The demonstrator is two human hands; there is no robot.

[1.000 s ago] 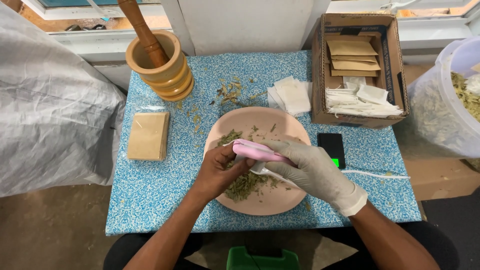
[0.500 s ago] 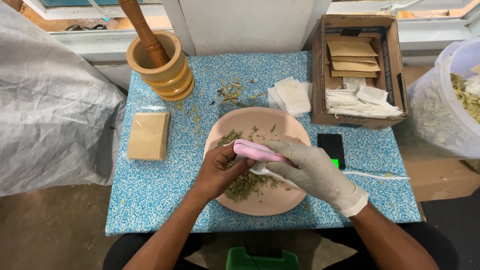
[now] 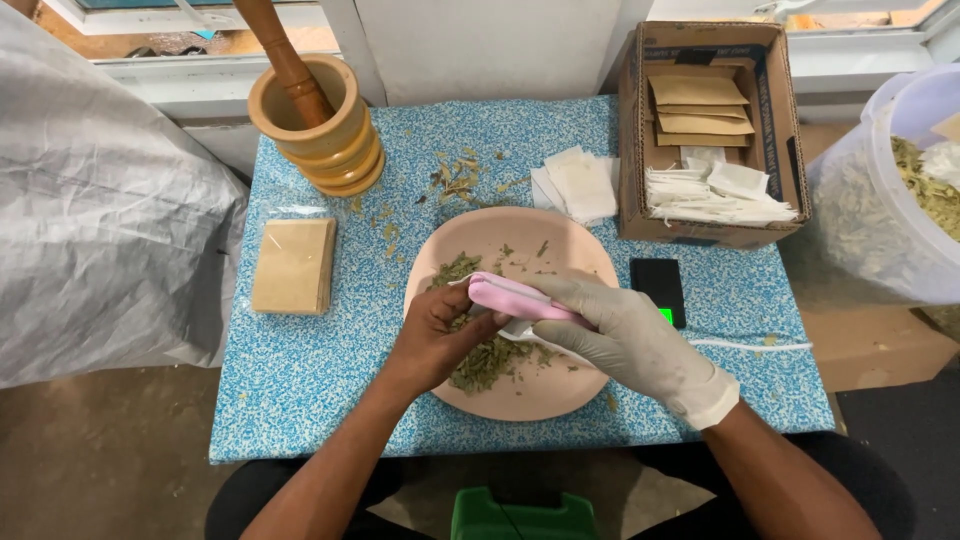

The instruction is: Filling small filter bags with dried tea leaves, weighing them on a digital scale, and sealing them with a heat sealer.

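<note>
My right hand (image 3: pixel 640 335), in a pale glove, is clenched around a pink scoop (image 3: pixel 520 297) and holds it level over the pink plate (image 3: pixel 575 240). My bare left hand (image 3: pixel 435 335) is closed on a small white filter bag (image 3: pixel 520 328) just under the scoop's tip, fingers pinching its edge. Both hands meet above the pile of dried green leaves (image 3: pixel 485 360) on the plate, which sits in the middle of the blue speckled tabletop (image 3: pixel 300 380). A wooden mortar (image 3: pixel 320 125) with its pestle (image 3: pixel 285 55) stands at the far left corner, and a flat tan packet (image 3: pixel 293 266) lies near it. A stack of white bags (image 3: pixel 578 185) lies beyond the plate, beside a cardboard box (image 3: pixel 630 130) of more bags. A small black scale (image 3: pixel 660 288) sits just right of the plate.
</note>
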